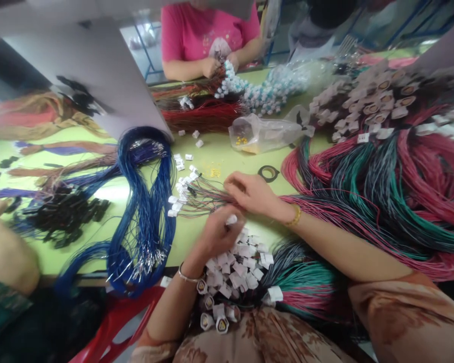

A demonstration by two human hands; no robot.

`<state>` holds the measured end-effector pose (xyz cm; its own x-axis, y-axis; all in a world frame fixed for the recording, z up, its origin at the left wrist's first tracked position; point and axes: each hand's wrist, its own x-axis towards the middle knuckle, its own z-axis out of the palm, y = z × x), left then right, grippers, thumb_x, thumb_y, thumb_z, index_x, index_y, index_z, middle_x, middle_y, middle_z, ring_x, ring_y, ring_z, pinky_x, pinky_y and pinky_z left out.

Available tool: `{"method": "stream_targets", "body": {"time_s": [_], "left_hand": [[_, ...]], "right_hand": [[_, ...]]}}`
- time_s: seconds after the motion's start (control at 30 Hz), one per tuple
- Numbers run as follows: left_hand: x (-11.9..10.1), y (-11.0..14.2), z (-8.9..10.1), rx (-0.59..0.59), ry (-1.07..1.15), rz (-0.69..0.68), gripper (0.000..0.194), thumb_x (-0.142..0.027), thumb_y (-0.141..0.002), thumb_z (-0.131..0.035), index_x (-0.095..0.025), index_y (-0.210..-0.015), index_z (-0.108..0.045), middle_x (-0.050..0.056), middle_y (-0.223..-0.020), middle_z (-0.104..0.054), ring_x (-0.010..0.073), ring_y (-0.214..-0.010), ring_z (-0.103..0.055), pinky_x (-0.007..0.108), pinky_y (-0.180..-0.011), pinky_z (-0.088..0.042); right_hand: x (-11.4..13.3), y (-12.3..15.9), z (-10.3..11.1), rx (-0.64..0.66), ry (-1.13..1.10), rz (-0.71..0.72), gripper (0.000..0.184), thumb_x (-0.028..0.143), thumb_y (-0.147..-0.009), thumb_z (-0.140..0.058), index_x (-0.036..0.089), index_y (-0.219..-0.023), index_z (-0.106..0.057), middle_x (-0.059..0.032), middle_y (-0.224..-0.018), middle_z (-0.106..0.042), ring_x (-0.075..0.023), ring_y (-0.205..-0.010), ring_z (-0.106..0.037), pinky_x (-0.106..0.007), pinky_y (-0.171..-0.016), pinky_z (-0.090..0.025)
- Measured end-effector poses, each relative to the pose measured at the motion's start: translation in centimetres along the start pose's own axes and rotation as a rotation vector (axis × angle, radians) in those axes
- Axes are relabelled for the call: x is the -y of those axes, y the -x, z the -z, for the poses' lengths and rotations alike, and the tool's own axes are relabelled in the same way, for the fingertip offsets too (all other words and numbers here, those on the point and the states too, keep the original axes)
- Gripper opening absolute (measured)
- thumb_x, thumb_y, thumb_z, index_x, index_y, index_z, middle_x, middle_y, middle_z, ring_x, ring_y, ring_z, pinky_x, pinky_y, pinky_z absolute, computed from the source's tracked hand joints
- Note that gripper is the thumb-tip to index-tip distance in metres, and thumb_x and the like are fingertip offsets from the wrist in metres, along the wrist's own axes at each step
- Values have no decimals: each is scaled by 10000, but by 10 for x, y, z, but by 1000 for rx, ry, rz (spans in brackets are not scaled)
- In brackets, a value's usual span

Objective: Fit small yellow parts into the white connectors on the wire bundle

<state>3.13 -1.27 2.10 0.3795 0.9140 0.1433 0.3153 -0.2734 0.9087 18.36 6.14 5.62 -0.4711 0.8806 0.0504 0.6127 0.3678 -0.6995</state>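
Observation:
My left hand [221, 231], a bangle at its wrist, is closed with a small white connector [231, 220] showing between its fingers. Just above and to the right, my right hand [251, 194] has its fingers curled down on a bundle of thin dark and red wires [217, 194]. White connectors [179, 194] end those wires on the left. Below my left hand, a heap of white connectors [234, 267] with green, black and red wires [310, 275] lies at the table's near edge and over my lap. My fingertips are partly hidden and slightly blurred.
Blue wire bundles [124, 212] and black connectors [68, 212] lie left, near another person's arm [7, 247]. Red-green-black wire coils [386, 176] fill the right. Black tape [268, 174] and a plastic bag [265, 133] lie ahead. A co-worker in pink [212, 38] sits opposite.

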Motion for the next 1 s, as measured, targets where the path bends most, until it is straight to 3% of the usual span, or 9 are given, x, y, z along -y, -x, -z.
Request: {"method": "stream_targets", "body": {"time_s": [0.13,0.2,0.3,0.57,0.7,0.77,0.83,0.93,1.0], "left_hand": [[-6,2,-11,307,-472,-206,265,-262,-998,-412,-185,-937,-657,116,-950,-707,262,-927,-646,437,-902,-490],[-4,3,-17,304,-592,-220,282,-257,-1007,-396,-164,-949,-656,139,-947,-694,283,-925,-651,453,-887,-494],[-2,6,-24,296,-717,-214,278,-231,-994,-418,-123,-981,-674,182,-946,-698,314,-899,-669,471,-838,-505],[-28,20,-49,261,-1011,-209,306,-120,-926,-476,-30,-1130,-687,224,-1089,-715,340,-1067,-635,479,-958,-464],[-43,28,-51,258,-832,-289,300,-130,-927,-492,-71,-1147,-687,187,-1119,-732,335,-1085,-637,515,-1027,-436],[-43,35,-41,156,-536,-294,230,-173,-949,-504,-152,-1066,-702,128,-1045,-753,296,-1023,-659,498,-1000,-469],[-34,44,-25,-87,-162,-176,183,-243,-976,-520,-200,-953,-696,87,-955,-751,246,-936,-678,437,-922,-521],[-8,56,5,-616,336,250,98,-270,-931,-618,-216,-983,-681,71,-999,-727,207,-915,-678,381,-875,-541],[9,59,20,-803,688,500,119,-193,-852,-692,-211,-969,-676,52,-987,-714,173,-923,-683,335,-889,-543]], "right_hand": [[7,-31,-9,244,284,28,605,699,-833,-645,138,-1057,-663,-158,-1024,-713,-260,-865,-658,-325,-738,-468],[16,-38,-25,290,443,52,898,777,-670,-749,115,-1256,-590,-216,-1139,-677,-337,-964,-657,-373,-782,-497],[28,-41,-48,283,562,37,1109,705,-619,-833,94,-1449,-425,-258,-1230,-627,-385,-1054,-643,-422,-827,-524],[21,-40,-57,136,566,-118,833,673,-757,-725,96,-1318,-508,-246,-1250,-606,-355,-1039,-675,-413,-822,-559],[24,-37,-56,146,582,-117,778,661,-779,-724,89,-1271,-534,-239,-1214,-644,-345,-1025,-688,-410,-823,-562],[26,-34,-58,162,582,-85,631,560,-830,-703,94,-1232,-567,-223,-1173,-673,-333,-1006,-697,-399,-806,-563],[27,-32,-60,193,580,-57,454,447,-869,-657,106,-1167,-615,-205,-1116,-702,-326,-994,-704,-386,-786,-560],[24,-33,-66,214,580,-35,324,337,-892,-590,107,-1110,-656,-200,-1070,-722,-330,-984,-709,-384,-772,-553],[21,-33,-70,202,579,-22,298,297,-903,-556,104,-1105,-661,-195,-1063,-728,-329,-976,-709,-386,-772,-548]]}}
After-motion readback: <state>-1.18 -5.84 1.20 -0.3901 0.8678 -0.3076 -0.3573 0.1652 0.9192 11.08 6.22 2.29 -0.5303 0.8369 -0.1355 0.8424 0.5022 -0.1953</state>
